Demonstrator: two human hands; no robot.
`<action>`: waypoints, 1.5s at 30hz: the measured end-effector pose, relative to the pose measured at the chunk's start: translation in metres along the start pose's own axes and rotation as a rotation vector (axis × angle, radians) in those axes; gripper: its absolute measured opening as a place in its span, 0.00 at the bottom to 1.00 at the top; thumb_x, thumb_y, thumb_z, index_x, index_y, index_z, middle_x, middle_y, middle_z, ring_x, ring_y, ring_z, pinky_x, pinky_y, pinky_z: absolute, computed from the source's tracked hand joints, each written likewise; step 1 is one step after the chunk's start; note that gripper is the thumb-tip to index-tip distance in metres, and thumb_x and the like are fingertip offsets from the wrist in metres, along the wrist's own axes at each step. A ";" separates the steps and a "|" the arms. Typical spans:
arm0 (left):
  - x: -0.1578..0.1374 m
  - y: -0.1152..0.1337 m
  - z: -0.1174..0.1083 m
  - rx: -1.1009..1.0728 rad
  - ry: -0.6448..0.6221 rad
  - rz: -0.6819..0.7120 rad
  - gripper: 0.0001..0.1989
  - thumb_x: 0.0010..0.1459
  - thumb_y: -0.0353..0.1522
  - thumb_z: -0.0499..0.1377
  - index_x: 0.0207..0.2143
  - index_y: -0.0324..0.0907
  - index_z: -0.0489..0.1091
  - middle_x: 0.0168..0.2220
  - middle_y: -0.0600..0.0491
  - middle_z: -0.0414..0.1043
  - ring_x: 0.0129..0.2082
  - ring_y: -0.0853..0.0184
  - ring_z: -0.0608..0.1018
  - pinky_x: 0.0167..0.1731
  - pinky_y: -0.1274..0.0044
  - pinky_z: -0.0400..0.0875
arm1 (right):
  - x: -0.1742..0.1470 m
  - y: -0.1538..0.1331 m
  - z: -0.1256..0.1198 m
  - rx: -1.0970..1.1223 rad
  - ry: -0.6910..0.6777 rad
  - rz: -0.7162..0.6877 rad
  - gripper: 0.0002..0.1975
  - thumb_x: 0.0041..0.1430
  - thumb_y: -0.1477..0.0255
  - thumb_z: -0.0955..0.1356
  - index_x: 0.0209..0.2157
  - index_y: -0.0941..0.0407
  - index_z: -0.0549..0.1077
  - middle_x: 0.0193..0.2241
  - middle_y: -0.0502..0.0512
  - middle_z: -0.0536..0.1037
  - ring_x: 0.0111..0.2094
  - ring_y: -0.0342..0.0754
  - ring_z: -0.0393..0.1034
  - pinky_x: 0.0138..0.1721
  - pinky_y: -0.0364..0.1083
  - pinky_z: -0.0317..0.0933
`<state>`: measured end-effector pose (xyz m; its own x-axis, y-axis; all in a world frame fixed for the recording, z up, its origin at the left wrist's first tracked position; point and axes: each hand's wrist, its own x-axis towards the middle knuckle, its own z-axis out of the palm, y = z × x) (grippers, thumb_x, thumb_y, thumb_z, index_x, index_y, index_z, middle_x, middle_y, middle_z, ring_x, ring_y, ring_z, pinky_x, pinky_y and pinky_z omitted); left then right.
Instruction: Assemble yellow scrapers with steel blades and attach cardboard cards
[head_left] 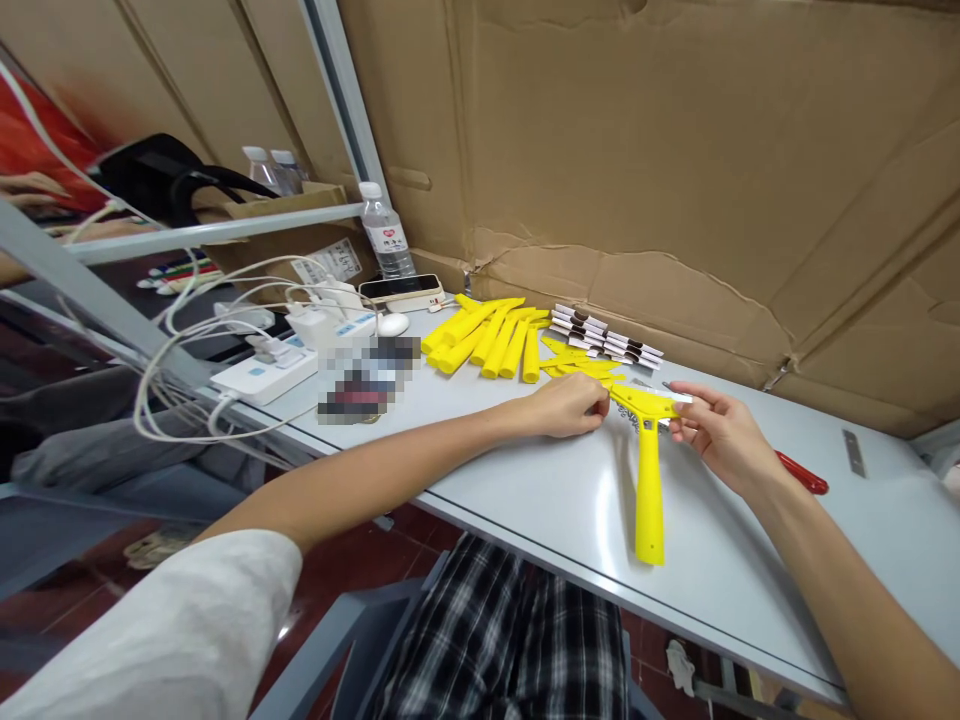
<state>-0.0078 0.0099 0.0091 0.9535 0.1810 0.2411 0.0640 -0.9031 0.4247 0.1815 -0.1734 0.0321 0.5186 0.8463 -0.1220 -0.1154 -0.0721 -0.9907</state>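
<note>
Grip of the right hand [720, 437] is closed on the right end of a yellow T-shaped tool [649, 490]; the left hand [574, 406] curls at its other end, its hold unclear. From the seated person, the tool is at one o'clock over a pale, glossy worktop [555, 490]. Yellow handles [491, 338] cluster at twelve, a water bottle [387, 240] stands at eleven, a power strip [266, 374] at ten. Cardboard [637, 130] walls the far side; the floor [360, 560] is dark red tile.
</note>
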 end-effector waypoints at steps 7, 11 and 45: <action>0.001 -0.009 -0.014 -0.171 0.082 -0.021 0.08 0.55 0.21 0.61 0.32 0.41 0.76 0.33 0.51 0.79 0.34 0.65 0.77 0.38 0.73 0.67 | 0.000 -0.002 -0.001 -0.007 0.032 0.000 0.38 0.44 0.67 0.82 0.57 0.60 0.73 0.33 0.56 0.75 0.29 0.41 0.70 0.30 0.40 0.71; 0.005 -0.010 -0.026 -0.422 0.292 -0.086 0.05 0.57 0.28 0.67 0.30 0.40 0.73 0.32 0.53 0.77 0.31 0.69 0.75 0.35 0.76 0.68 | 0.000 0.000 0.000 -0.021 0.017 -0.003 0.38 0.44 0.66 0.81 0.57 0.60 0.73 0.35 0.56 0.76 0.30 0.41 0.71 0.30 0.41 0.71; 0.002 0.010 -0.004 -0.997 0.067 -0.424 0.17 0.61 0.35 0.70 0.48 0.37 0.72 0.31 0.48 0.81 0.23 0.73 0.77 0.25 0.79 0.72 | -0.007 0.004 0.014 -0.005 -0.024 0.019 0.37 0.44 0.66 0.82 0.56 0.59 0.72 0.34 0.55 0.76 0.30 0.43 0.72 0.32 0.42 0.72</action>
<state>-0.0062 0.0029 0.0170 0.8902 0.4519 -0.0581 0.0877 -0.0449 0.9951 0.1662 -0.1721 0.0297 0.4957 0.8573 -0.1393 -0.1210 -0.0906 -0.9885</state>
